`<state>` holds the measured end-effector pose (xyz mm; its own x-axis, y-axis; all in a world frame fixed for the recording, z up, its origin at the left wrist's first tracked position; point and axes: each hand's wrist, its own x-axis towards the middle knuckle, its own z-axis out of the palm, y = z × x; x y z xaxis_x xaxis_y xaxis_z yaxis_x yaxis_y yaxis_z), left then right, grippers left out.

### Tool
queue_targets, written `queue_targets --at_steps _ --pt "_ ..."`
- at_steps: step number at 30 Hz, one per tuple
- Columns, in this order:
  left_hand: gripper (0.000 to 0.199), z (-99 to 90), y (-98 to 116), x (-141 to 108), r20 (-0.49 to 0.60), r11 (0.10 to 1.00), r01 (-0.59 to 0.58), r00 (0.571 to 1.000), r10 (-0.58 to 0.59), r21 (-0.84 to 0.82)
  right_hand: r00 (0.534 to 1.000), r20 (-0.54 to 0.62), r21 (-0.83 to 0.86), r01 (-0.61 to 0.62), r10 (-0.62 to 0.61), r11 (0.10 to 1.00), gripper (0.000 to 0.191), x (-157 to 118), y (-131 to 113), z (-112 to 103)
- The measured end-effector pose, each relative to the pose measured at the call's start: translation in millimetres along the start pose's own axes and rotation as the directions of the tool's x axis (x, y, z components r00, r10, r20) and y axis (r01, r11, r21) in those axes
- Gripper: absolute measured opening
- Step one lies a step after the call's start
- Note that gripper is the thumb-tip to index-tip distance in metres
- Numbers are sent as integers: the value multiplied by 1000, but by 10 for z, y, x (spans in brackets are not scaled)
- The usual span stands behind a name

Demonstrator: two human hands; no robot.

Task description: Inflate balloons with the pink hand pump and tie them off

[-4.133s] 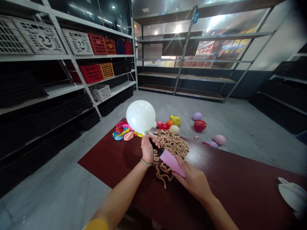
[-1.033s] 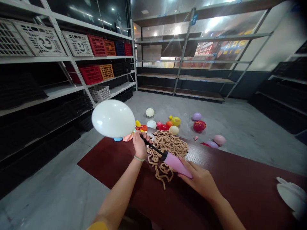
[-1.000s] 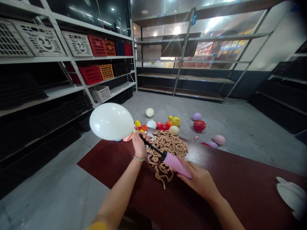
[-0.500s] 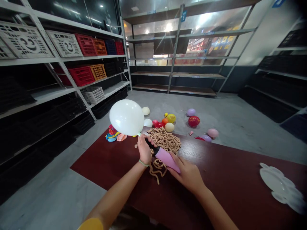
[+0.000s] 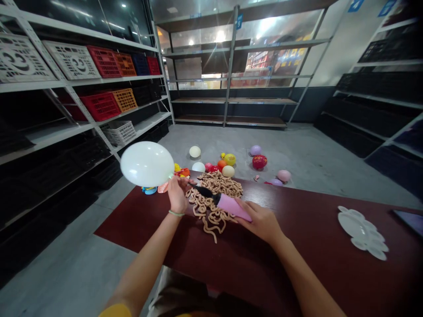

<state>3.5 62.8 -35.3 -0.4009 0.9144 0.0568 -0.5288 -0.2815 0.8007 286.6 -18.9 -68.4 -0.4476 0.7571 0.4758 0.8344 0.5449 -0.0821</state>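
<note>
A white inflated balloon (image 5: 147,164) is pinched at its neck by my left hand (image 5: 177,193), which is closed on it. My right hand (image 5: 261,220) wraps round the pink body of a balloon pump (image 5: 233,207). The pump's black nozzle points left toward my left hand and stands apart from the balloon's neck. Under the pump, a heap of tan, worm-like strands (image 5: 221,182) lies on the dark red table (image 5: 284,264). Uninflated balloons (image 5: 149,190) in several colours lie behind the left hand, partly hidden by it and the white balloon.
Several small inflated balloons lie on the floor beyond the table, among them a red one (image 5: 259,162) and a pink one (image 5: 284,176). A white palette-like tray (image 5: 361,231) and a dark flat device (image 5: 410,222) lie at the right. Shelves with crates (image 5: 99,105) stand left.
My left hand has moved left with the white balloon, away from the pump. The nozzle, earlier at the balloon's neck, now shows bare. The view has shifted slightly to the right.
</note>
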Motion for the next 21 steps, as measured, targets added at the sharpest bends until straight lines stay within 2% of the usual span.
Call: queue_targets --at_steps 4,7,10,16,21 --pt "31 -277 1 209 -25 987 -114 993 117 112 987 -38 -100 -160 157 982 57 -8 129 11" --pt "31 -423 -77 207 37 981 -117 993 113 157 979 -18 -152 -203 203 967 55 87 127 9" --pt "33 -472 -131 127 112 977 -77 992 55 200 984 43 -193 -163 174 967 55 279 95 14" --pt "37 -437 -49 -2 177 959 -113 982 68 259 985 156 -228 -31 68 973 55 694 31 189" --pt "33 -424 -24 -59 191 964 -83 981 35 253 980 187 -225 -31 75 974 57 704 -45 403"
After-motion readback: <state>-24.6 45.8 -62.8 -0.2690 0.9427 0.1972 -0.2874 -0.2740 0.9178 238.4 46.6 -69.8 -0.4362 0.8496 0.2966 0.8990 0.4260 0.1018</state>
